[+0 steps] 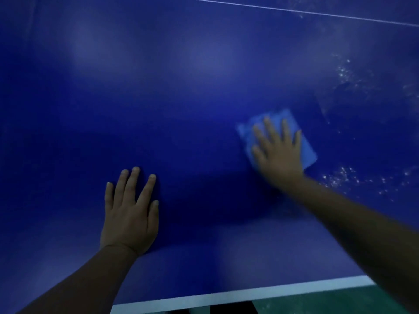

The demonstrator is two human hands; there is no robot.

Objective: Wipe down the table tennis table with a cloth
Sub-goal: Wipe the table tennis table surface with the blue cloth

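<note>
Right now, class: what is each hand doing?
Left hand: open, flat on the table.
Right hand: open, fingers pressing the cloth.

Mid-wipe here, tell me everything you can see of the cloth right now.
The cloth is light blue, paler than the table top, and looks soft, like folded microfibre. It lies flat as a rough rectangle, tilted, right of centre. The right hand presses on it with straight, spread fingers and covers much of it; its edges show around the hand. It is slightly motion-blurred. White speckles lie on the table just to its right.
</note>
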